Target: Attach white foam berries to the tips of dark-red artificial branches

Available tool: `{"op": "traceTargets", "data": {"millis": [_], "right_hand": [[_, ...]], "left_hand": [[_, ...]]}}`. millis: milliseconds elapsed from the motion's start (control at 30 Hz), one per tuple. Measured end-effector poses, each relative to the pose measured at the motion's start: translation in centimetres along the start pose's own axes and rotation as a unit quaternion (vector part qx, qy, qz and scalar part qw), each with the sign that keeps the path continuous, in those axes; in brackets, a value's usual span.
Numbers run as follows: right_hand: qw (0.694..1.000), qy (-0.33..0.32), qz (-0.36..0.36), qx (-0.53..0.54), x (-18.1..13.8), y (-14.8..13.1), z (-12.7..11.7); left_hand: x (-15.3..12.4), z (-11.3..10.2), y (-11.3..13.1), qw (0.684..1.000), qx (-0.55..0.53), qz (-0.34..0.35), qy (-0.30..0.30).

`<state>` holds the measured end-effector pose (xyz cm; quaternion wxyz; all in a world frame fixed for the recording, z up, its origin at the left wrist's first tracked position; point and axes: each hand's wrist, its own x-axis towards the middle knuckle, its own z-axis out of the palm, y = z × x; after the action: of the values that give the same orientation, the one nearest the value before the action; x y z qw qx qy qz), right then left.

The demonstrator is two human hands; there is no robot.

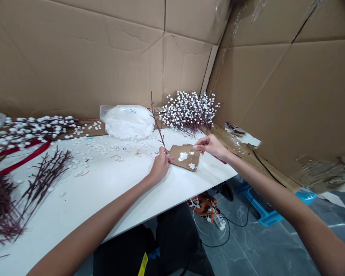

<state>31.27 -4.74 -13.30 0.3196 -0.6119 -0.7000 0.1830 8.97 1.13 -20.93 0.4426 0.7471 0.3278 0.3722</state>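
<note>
— Start at the fingers. What do the left hand's have?

— The left hand [161,165] rests on the surface [117,191] with its fingers [164,152] closed round the lower end of a bare dark-red twig [156,122]. The twig's long axis runs up and away from that grip, leaning slightly left, with the free tip high above the knuckles.

— And the right hand?

— The right hand [209,145] hovers just right of the left one, fingertips [197,147] drawn together in a pinch. Whatever sits between them is too small to make out.

— What lies between the two hands?

— A scrap of cardboard [186,164], flat on the surface, carrying dabs of white paste [183,156]. Its near corner touches the left fingers. The right fingertips sit over its far right edge. The paste lies to the right of the twig's held end and left of and below the pinch, so the pinching fingertips look a little nearer the dabs than the twig's held end.

— Farther out?

— Beyond the left fingers are loose white beads [97,147] and a clear bag [128,122] of more. Behind the cardboard stands a cluster of beaded branches [189,111]. Well off to the left lies a heap of bare twigs [25,191].
</note>
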Motion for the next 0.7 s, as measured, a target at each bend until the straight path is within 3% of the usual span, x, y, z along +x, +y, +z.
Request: {"op": "traceTargets", "data": {"millis": [200, 400, 567, 700], "right_hand": [[0.997, 0.009, -0.026, -0.072, -2.9, 0.0, 2.3], [0.996, 0.008, -0.027, -0.083, -3.4, 0.2, 3.3], [1.000, 0.014, 0.012, -0.019, -3.1, 0.4, 3.1], [0.990, 0.033, 0.098, 0.098, -2.4, 1.1, 2.4]], "left_hand": [[0.1, 0.0, 0.1, 1.000, 0.001, -0.006, -0.001], [0.1, 0.0, 0.1, 1.000, -0.001, -0.011, -0.002], [0.0, -0.1, 0.2, 1.000, -0.010, -0.013, -0.001], [0.0, -0.2, 0.5, 1.000, -0.017, -0.015, -0.002]]}}
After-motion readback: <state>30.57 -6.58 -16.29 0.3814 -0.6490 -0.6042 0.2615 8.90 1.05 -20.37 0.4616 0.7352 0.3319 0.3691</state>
